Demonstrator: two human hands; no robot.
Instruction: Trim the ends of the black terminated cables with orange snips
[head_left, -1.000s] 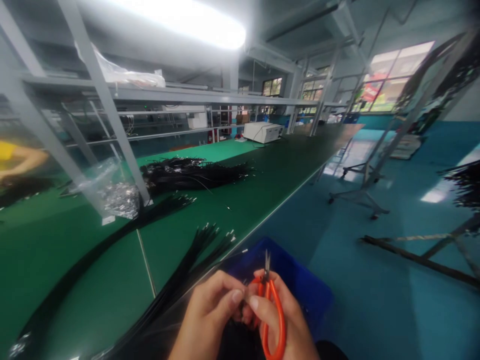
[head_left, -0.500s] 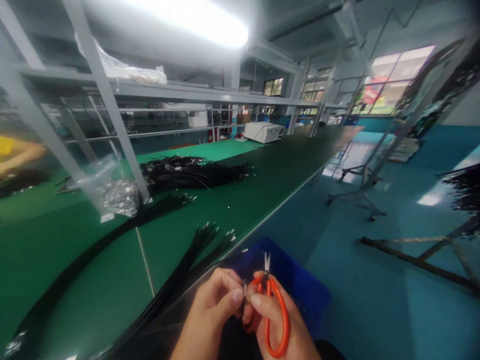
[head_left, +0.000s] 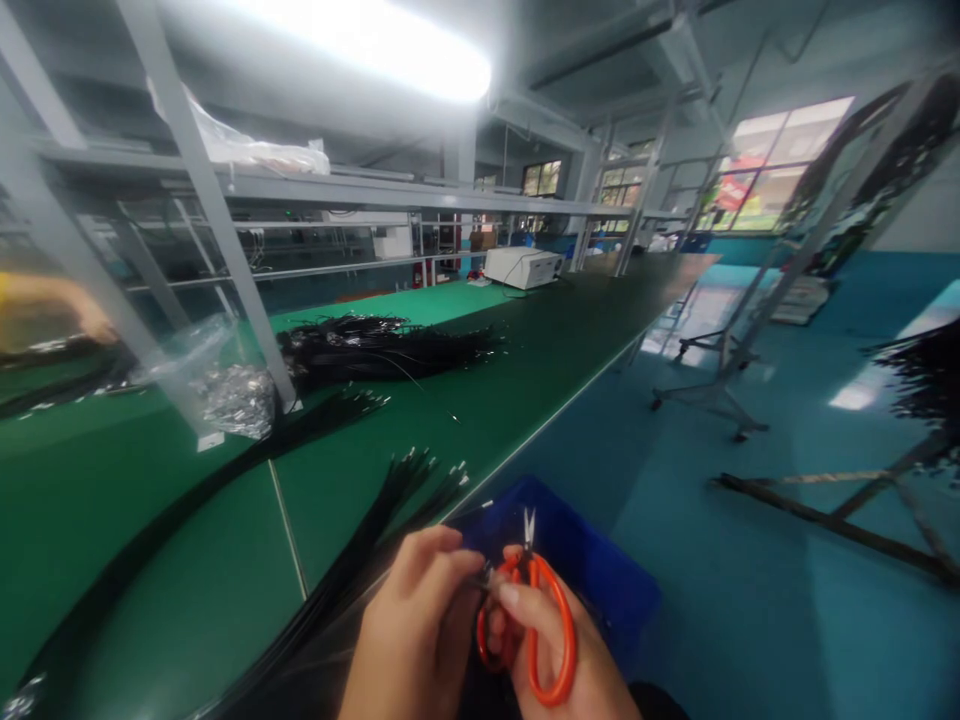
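At bottom centre the right hand (head_left: 551, 650) grips scissors (head_left: 571, 642), blades (head_left: 529, 540) jutting up beyond it, and whether the left hand (head_left: 412, 605) alongside holds anything I can't tell.

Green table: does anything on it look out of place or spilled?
One thin strand looks stray: it bends away from the large black bundle onto the green table, apart from the others. I see no obvious spill.
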